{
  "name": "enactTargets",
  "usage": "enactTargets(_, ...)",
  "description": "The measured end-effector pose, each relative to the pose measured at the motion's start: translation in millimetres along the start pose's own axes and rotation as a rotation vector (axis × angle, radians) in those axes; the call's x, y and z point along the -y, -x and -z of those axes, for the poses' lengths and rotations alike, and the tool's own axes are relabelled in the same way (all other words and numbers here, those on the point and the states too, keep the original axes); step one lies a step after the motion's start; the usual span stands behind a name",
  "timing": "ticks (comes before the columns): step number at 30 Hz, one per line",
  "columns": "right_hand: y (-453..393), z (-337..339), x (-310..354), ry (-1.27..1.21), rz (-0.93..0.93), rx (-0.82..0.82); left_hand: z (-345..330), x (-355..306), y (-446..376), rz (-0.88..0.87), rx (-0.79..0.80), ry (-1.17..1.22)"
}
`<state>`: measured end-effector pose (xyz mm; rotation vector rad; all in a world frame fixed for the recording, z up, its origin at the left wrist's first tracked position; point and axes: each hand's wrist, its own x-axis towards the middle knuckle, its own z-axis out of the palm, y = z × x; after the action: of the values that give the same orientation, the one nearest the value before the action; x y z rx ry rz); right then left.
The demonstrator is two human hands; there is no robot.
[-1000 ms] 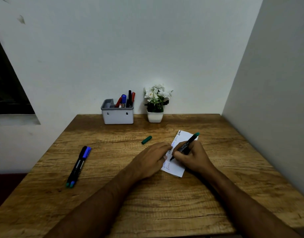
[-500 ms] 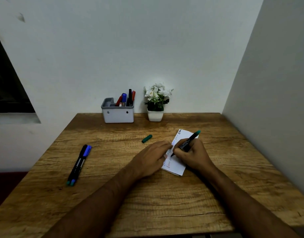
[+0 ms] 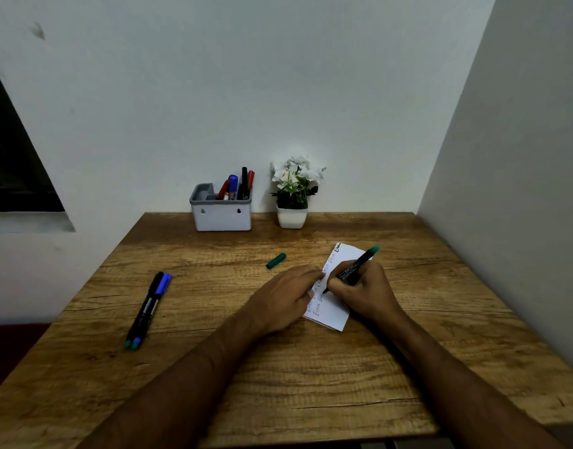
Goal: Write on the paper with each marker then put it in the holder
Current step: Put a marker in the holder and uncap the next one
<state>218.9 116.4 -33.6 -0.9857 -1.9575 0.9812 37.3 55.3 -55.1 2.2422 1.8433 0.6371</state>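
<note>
Both my forearms reach forward from the near edge and angle in toward each other, bare to the wrist. My left hand (image 3: 286,298) lies palm down, knuckles up, fingers (image 3: 311,274) stretched forward and a little to the right, resting flat. My right hand (image 3: 364,291) sits just beside it, fingers curled tight in a writing pinch, thumb and forefinger bunched at the front, wrist low.

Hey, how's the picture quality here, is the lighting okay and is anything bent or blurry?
Head view: dim, soft light with no glare; wide-angle bending tilts the walls and splays the table edges; handwriting on the paper is too small to read; the markers in the holder stay distinguishable by colour.
</note>
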Motion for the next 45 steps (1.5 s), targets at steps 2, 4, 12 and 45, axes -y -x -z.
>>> enactTargets(2,-1,1,0,-0.001,-0.005,-0.008,0,0,0,0.000,-0.002,0.001)
enactTargets(4,-1,-1,-1,-0.019,0.005,-0.013,-1,2,0,-0.003,-0.020,0.000)
enactTargets(12,-1,2,-1,-0.131,0.007,-0.075,0,0,0,-0.017,-0.036,0.005)
enactTargets(45,3,19,7,-0.473,0.113,-0.170,31,5,-36,0.400,-0.276,-0.276)
